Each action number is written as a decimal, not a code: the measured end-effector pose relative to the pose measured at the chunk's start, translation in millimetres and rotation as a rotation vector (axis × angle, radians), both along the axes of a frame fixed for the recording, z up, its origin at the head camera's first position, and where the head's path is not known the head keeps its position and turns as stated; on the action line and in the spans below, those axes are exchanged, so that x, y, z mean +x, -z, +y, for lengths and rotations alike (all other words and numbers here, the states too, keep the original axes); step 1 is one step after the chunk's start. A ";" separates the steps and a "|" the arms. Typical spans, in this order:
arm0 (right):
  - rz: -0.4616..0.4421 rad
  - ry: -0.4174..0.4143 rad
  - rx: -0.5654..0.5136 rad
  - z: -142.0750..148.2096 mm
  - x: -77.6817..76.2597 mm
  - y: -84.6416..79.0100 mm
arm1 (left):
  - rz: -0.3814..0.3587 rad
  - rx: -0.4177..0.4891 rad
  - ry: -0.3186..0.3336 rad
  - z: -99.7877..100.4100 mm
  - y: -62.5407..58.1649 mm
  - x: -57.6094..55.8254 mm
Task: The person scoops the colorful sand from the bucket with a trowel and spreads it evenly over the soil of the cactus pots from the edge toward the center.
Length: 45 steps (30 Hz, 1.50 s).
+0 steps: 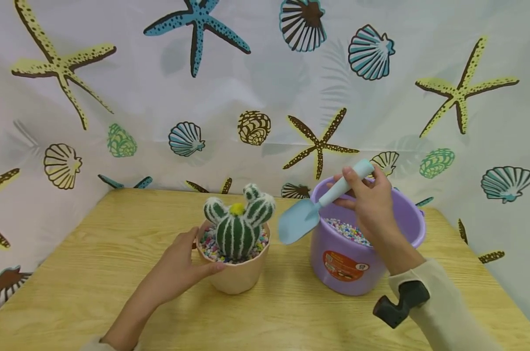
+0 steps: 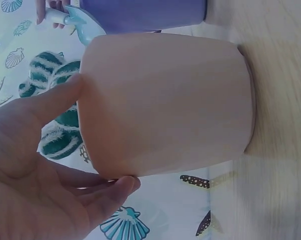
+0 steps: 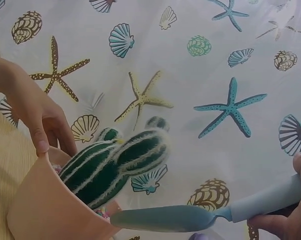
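Note:
My left hand (image 1: 177, 268) grips the rim of a peach-coloured pot (image 1: 236, 278), thumb along the near side and fingers round the left. In the pot stands a green and white knitted cactus (image 1: 237, 234) with a yellow flower, ringed by colourful pebbles (image 1: 212, 247). My right hand (image 1: 372, 200) holds a light blue trowel (image 1: 299, 222) by its pale handle, over the left rim of a purple bucket (image 1: 411, 219). The trowel's blade points left, between bucket and pot. In the right wrist view, the blade (image 3: 163, 219) overlaps the pot's rim.
More colourful pebbles (image 1: 346, 230) lie inside the bucket, which has an orange label (image 1: 344, 265). Pot and bucket stand side by side on a wooden table (image 1: 129, 229). A white curtain (image 1: 265, 87) printed with starfish and shells hangs behind and at both sides.

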State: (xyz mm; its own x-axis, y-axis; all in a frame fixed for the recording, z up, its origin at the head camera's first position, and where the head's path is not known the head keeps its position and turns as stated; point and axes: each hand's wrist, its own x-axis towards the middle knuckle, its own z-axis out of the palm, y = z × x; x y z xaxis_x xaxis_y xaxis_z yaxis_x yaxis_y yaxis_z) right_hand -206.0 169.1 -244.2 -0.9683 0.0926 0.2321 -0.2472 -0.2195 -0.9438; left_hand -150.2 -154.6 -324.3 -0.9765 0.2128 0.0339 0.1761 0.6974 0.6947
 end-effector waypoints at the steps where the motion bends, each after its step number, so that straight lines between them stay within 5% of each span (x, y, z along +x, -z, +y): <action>1: 0.006 0.002 0.005 1.6 0.4 -0.9 | -0.011 0.002 -0.007 0.1 -0.5 0.8; 8: 0.039 0.018 -0.013 12.9 4.6 -9.0 | -0.054 -0.002 -0.036 2.3 -5.3 7.6; 23: 0.092 0.030 -0.001 33.3 8.4 -18.7 | -0.016 -0.018 -0.046 19.9 -11.0 32.8; 41: 0.114 0.076 -0.126 59.0 6.6 -27.2 | -0.159 0.131 0.053 54.3 -18.4 45.2; 45: 0.118 0.098 -0.108 65.6 5.9 -26.1 | -0.144 0.144 0.078 63.0 -20.5 46.2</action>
